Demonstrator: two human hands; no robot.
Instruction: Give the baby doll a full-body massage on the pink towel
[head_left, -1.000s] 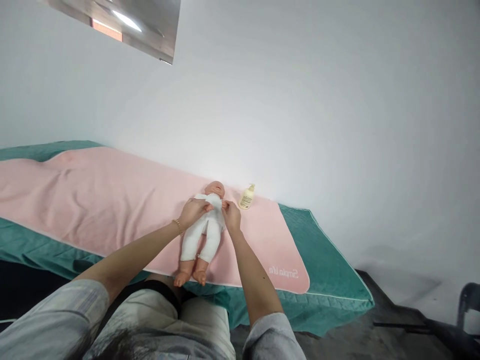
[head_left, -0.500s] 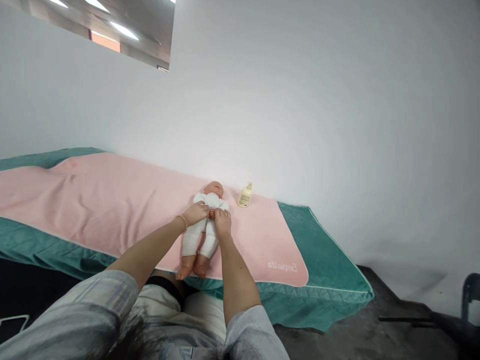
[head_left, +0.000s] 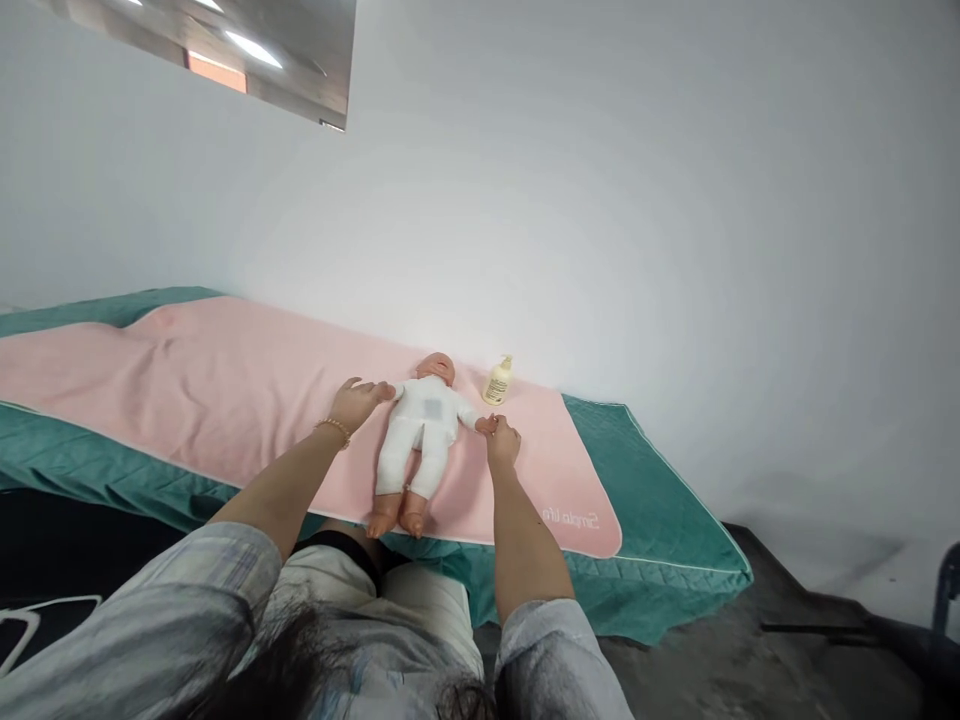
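A baby doll (head_left: 427,415) in a white outfit lies on its back on a pink blanket (head_left: 255,390), its bare feet towards me. Its arms are spread out to both sides. My left hand (head_left: 360,402), with a beaded bracelet at the wrist, is closed on the doll's hand on the left. On the other side my right hand (head_left: 503,443) pinches the doll's other hand, whose small fingers show beside mine. A pale yellow pump bottle (head_left: 497,382) stands upright just beyond my right hand.
Under the blanket is a bed with a green quilted cover (head_left: 660,500). A white wall (head_left: 600,200) rises directly behind it, with an opening at the upper left. Part of a dark chair (head_left: 946,600) shows at the right edge.
My hands have moved apart, drawing the doll's arms from together over its belly out to the sides. A grey patch on its chest is now uncovered. The view has shifted slightly.
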